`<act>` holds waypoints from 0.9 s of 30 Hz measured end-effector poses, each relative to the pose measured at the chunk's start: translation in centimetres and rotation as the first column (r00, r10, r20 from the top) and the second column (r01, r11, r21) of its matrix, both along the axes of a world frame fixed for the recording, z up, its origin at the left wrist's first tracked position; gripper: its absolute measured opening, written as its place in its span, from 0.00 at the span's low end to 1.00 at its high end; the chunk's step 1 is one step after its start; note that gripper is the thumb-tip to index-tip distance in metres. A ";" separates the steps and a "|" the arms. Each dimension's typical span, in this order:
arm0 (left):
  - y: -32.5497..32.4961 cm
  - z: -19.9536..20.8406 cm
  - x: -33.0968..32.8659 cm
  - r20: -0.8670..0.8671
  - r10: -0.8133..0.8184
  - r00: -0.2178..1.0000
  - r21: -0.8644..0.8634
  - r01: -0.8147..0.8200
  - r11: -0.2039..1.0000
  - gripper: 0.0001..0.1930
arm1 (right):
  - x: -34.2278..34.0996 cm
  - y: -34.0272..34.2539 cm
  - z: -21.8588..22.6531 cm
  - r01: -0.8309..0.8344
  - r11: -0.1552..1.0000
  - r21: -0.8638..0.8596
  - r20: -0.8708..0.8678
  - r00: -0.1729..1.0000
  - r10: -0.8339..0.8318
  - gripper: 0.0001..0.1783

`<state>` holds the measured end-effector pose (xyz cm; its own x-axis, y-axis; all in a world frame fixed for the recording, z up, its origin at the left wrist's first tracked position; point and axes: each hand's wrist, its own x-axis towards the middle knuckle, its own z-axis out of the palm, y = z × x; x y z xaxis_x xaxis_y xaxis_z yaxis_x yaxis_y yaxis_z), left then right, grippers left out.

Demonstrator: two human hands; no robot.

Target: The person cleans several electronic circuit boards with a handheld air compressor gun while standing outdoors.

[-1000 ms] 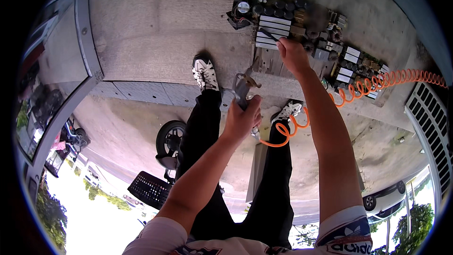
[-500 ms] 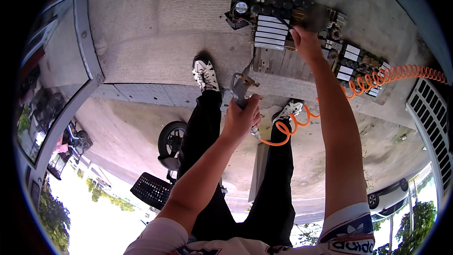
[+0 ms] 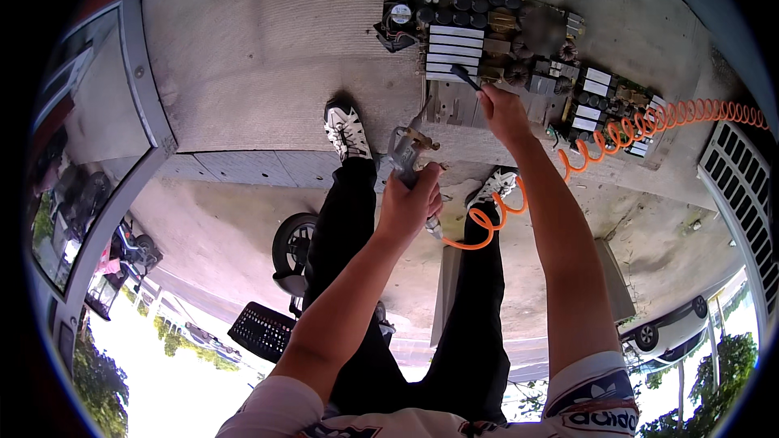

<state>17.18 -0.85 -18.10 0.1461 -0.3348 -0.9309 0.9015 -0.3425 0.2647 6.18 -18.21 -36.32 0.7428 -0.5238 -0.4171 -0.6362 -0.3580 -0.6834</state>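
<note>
My left hand is closed around a grey metal air blow gun, its thin nozzle pointing away from me toward the board. A coiled orange air hose joins its lower end. Between the fingers of my right hand is a slim black brush, its head at the near edge of a pale finned heat sink. That heat sink sits on a large circuit board with black capacitors, copper coils and a small fan at its left end.
A second, smaller circuit board lies to the right, beneath the hose. Wooden planks lie under the large board. My shoes stand by a floor step. A glass door frame is at left, a slatted grille at right, a scooter wheel behind.
My right hand has drawn the brush nearer to me and leftward, from farther in on the large board to the heat sink's near edge. My left hand still grips the blow gun.
</note>
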 end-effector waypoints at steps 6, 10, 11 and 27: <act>-0.6 0.1 -0.6 0.029 0.032 0.999 -0.006 -0.031 0.999 0.05 | 2.8 -1.2 0.1 0.215 0.958 -0.191 0.070 0.976 -0.205 0.11; -1.5 0.4 -0.5 0.050 0.054 0.997 0.019 -0.055 0.998 0.11 | 1.3 -2.2 0.2 0.396 0.872 -0.288 0.040 0.915 -0.402 0.11; -1.4 0.5 -0.4 0.052 0.051 0.997 0.027 -0.053 0.998 0.11 | 1.0 -1.8 0.6 0.452 0.843 -0.291 0.000 0.881 -0.472 0.11; -0.4 -0.1 -0.8 0.069 0.043 0.997 -0.035 -0.040 0.999 0.11 | -1.6 3.2 0.4 0.609 0.742 -0.280 -0.069 0.758 -0.648 0.11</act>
